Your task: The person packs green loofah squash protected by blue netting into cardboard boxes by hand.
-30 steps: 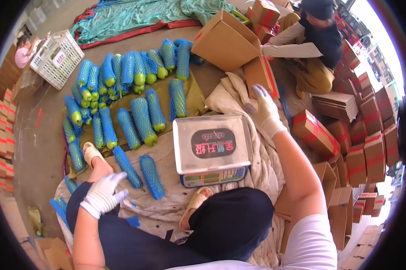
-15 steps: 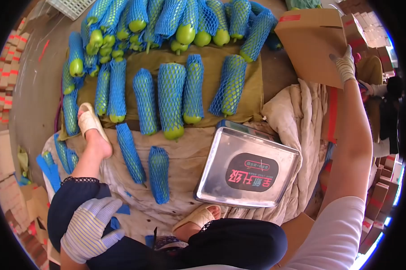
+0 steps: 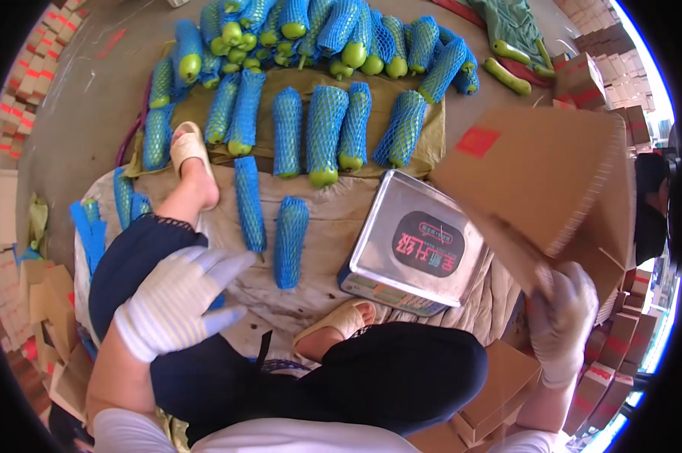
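Observation:
My right hand (image 3: 561,321), in a striped knit glove, grips the lower edge of an open cardboard box (image 3: 533,166) held tilted at the right. The box partly covers a scale (image 3: 420,245) with a flat metal top. My left hand (image 3: 182,298), gloved too, is open above my left knee, its fingers apart and nothing in them. Nearest to it on the cloth lie two long green gourds in blue foam nets, one gourd (image 3: 290,241) beside another gourd (image 3: 250,204). Farther off, a row of netted gourds includes a thick one (image 3: 326,136).
Many more netted gourds (image 3: 341,34) are piled at the back on a brown cloth (image 3: 432,140). Bare gourds (image 3: 507,75) lie by a green sack at the far right. Stacked cartons (image 3: 620,340) line the right side; another cardboard box (image 3: 499,385) is beside my right knee.
My right hand has brought the cardboard box nearer from the far right and tilted it. My left hand has lifted off my leg and moved forward. The head view has shifted.

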`<state>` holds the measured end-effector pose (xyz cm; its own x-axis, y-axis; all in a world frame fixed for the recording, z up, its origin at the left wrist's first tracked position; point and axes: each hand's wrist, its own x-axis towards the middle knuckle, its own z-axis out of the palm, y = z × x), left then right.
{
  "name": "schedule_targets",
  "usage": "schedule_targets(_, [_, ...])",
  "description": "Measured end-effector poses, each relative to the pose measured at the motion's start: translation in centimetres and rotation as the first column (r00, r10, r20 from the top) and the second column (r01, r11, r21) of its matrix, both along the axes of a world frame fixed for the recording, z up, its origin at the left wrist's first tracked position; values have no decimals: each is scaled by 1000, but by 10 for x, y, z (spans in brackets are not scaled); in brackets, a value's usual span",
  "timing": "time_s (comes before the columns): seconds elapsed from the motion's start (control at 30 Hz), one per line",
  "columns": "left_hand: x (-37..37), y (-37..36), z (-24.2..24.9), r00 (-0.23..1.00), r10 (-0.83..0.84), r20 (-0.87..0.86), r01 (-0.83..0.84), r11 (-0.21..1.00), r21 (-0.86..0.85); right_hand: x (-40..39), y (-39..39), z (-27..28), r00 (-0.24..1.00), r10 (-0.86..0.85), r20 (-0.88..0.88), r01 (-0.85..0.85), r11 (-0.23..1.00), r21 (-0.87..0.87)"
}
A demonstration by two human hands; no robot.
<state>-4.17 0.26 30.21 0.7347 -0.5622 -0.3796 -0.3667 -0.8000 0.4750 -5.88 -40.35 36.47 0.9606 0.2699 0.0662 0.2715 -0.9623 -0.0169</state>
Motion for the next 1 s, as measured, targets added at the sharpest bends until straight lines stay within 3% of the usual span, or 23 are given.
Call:
schedule_targets(0.13, [-23, 13, -8, 992, 41, 120, -18, 983, -185, -25, 15, -28, 984, 74, -162, -82, 996, -42])
schedule_targets(0.17, [-29, 20, -5, 971, 83, 225, -37, 979, -202, -29, 16, -38, 978, 112, -179, -120, 992, -32])
schedule_targets(0.2, [-39, 28, 14, 936, 116, 333, -89, 991, -95, -32, 19, -46, 968, 152, -201, -160, 987, -22])
schedule_targets(0.27, [-59, 54, 35, 791, 326, 518, -202, 938, -282, -41, 29, -54, 958, 179, -222, -189, 982, -27])
schedule_targets(0.33, [-100, 83, 46, 633, 674, 380, -390, 702, -596, -47, 34, -63, 962, 159, -220, -183, 978, -97])
schedule_targets(0.37, [-121, 100, 46, 595, 777, 205, -475, 546, -690, -48, 35, -61, 959, 120, -256, -167, 971, -172])
schedule_targets(0.4, [-139, 120, 43, 547, 817, 182, -499, 493, -713, -52, 40, -54, 965, 122, -234, -163, 973, -166])
schedule_targets(0.47, [-180, 159, 20, 474, 837, 273, -532, 519, -669, -65, 65, -33, 977, 211, 14, -209, 975, -75])
schedule_targets(0.5, [-200, 169, 12, 437, 871, 224, -592, 466, -657, -71, 78, -25, 971, 237, 23, -235, 969, -70])
schedule_targets(0.57, [-238, 187, -10, 350, 933, 82, -700, 318, -639, -83, 104, -10, 931, 294, 218, -338, 920, 201])
schedule_targets(0.6, [-252, 200, -29, 329, 944, 32, -702, 267, -660, -87, 119, -6, 922, 314, 225, -359, 912, 200])
schedule_targets(0.67, [-261, 209, -46, 258, 957, -129, -738, 109, -666, -95, 149, -1, 948, 287, 137, -318, 879, 355])
schedule_targets(0.7, [-257, 215, -57, 252, 960, -125, -736, 106, -669, -94, 164, -5, 952, 287, 104, -305, 866, 397])
schedule_targets(0.77, [-236, 232, -83, 234, 908, -348, -731, -72, -678, -84, 190, -18, 947, 320, 31, -308, 874, 375])
schedule_targets(0.87, [-192, 260, -137, 260, 893, -368, -802, -12, -597, -57, 222, -51, 938, 283, -202, -191, 905, 381])
schedule_targets(0.93, [-163, 238, -143, 320, 855, -409, -786, -1, -618, -31, 228, -105, 929, 256, -269, -132, 905, 404])
schedule_targets(0.97, [-150, 242, -172, 316, 832, -456, -786, -40, -617, -16, 227, -142, 918, 228, -325, -73, 902, 426])
schedule_targets(1.0, [-135, 235, -164, 310, 811, -496, -835, -16, -550, -1, 226, -176, 902, 199, -382, -11, 897, 442])
